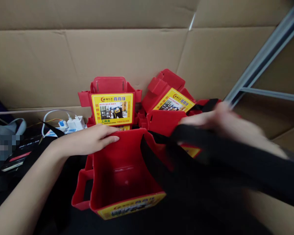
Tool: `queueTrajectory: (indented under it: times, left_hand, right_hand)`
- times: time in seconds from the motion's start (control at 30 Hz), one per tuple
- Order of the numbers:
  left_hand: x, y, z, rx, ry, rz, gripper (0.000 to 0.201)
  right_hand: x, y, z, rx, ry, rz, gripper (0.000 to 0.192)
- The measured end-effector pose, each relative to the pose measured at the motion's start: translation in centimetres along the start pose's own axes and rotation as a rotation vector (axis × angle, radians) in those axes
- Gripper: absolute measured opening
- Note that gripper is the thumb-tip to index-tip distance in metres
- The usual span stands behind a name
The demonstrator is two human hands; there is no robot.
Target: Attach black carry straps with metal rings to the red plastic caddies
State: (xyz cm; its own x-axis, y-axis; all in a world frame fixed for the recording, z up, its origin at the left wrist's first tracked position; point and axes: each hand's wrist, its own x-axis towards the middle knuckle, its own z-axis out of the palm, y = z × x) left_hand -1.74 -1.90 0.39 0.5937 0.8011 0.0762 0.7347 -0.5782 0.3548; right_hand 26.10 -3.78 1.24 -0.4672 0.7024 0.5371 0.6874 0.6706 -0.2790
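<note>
In front of me a red plastic tool box point(127, 178) with a yellow label tilts so that its open top faces me. My left hand point(99, 138) grips its back wall at the upper left, thumb inside and fingers behind. A wide black strap point(215, 156) runs from the box's right side out to the lower right. My right hand point(210, 119) is blurred by motion and closed round part of this strap. Inside the box a length of black strap hangs along the right wall.
Behind stand more red tool boxes point(112, 85), another leaning box point(159, 91) among them, against a cardboard wall point(127, 55). On the left lie a power strip with white plugs point(75, 123) and cables. A metal frame point(262, 55) slants down at the right.
</note>
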Motion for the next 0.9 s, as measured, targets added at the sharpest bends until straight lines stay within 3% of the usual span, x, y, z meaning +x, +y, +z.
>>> queueTrajectory:
  times: [0.07, 0.2, 0.3, 0.37, 0.47, 0.63, 0.7, 0.77, 0.9]
  left_hand:
    - [0.1, -0.1, 0.0, -0.015, -0.011, 0.026, 0.037]
    - [0.1, -0.2, 0.0, -0.015, -0.020, 0.031, 0.037]
    - [0.0, -0.2, 0.0, 0.014, -0.014, 0.020, 0.035]
    - [-0.1, -0.2, 0.0, 0.039, -0.003, 0.008, 0.034]
    - [-0.1, -0.2, 0.1, 0.068, 0.009, 0.005, 0.033]
    - [0.0, -0.3, 0.0, 0.069, 0.001, 0.023, 0.035]
    - [0.0, -0.3, 0.0, 0.060, -0.004, 0.029, 0.036]
    - [0.0, -0.4, 0.0, 0.052, -0.014, 0.019, 0.036]
    - [-0.1, -0.6, 0.2, 0.070, -0.006, 0.002, 0.039]
  right_hand:
    - [1.2, 0.1, -0.3, 0.077, -0.148, -0.032, 0.045]
    - [2.8, 0.7, 0.5, -0.028, -0.148, 0.002, 0.018]
    - [2.9, 1.1, 1.3, -0.056, -0.329, -0.051, 0.025]
    - [2.9, 1.5, 1.7, -0.083, -0.367, -0.075, 0.021]
    - [3.3, 2.7, 1.3, -0.248, -0.235, 0.043, 0.020]
    - [3.1, 6.6, -3.0, -0.544, 0.223, 0.520, 0.019]
    - [2.6, 7.3, -4.6, -0.515, 0.224, 0.484, 0.020]
    - [2.1, 6.9, -4.7, -0.378, 0.093, 0.320, 0.028]
    - [2.4, 4.1, -0.7, -0.218, -0.188, -0.034, 0.052]
